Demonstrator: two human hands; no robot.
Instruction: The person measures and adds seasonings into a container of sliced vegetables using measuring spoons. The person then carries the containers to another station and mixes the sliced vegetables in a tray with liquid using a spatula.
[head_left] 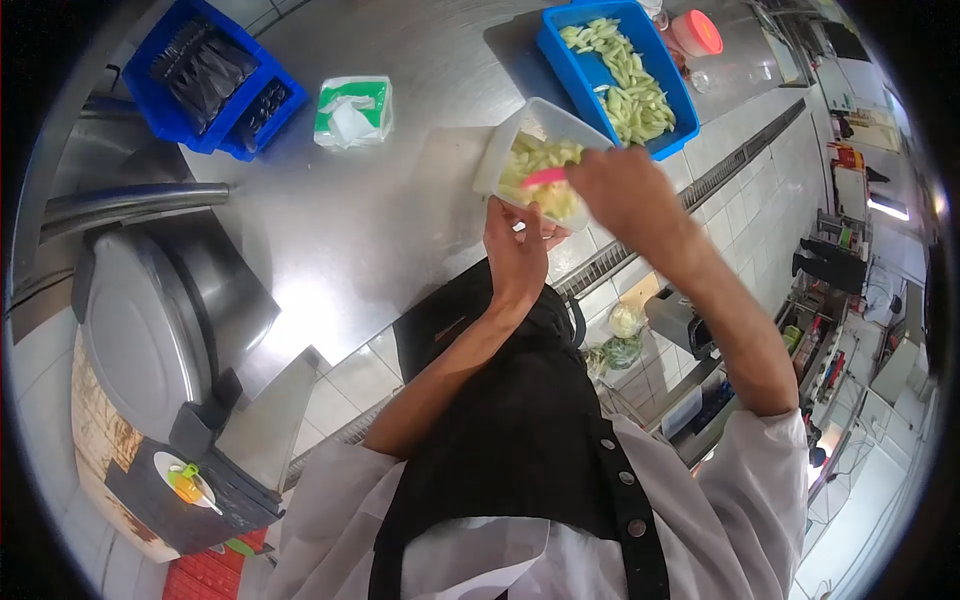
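A translucent white plastic container holds pale green cut vegetable pieces. It is tilted at the table's front edge. My left hand grips the container's near side, with the fingers partly under it. Closed over the container's right side, my right hand holds a pink utensil whose tip is among the pieces. Motion blur and the hand hide what kind of utensil it is. Just beyond stands a blue tray with more pale green pieces.
On the steel table lies a green and white tissue pack. Blue bins with black cutlery stand at the far left. A pink-lidded jar is beyond the tray. Below, a cabbage sits near the floor drain.
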